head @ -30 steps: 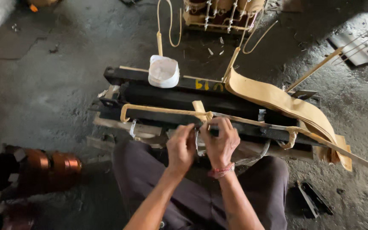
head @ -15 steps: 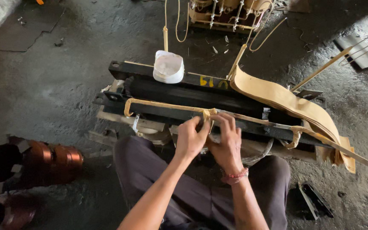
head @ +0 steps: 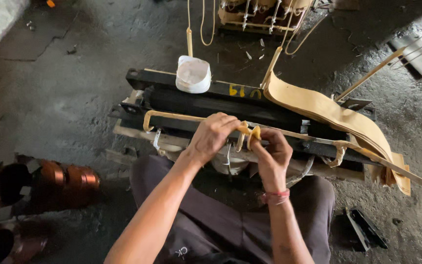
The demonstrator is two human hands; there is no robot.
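Stained concrete floor (head: 74, 83) carries black frame (head: 181, 105), copper coils (head: 67, 181).

Showing no packages, signs or screens; only yellow painted marking (head: 244, 91) sitting on top face of black frame (head: 162, 80), just right of white roll (head: 193, 74), beside tan paper strips (head: 328, 110).

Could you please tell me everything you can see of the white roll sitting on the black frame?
The white roll of tape is a short, squat cylinder, seemingly of cloth or paper, its flat pale top facing up. It stands upright on the far rail of the long black metal frame, with nothing else touching it, well beyond both hands, below a hanging yellowish strip.
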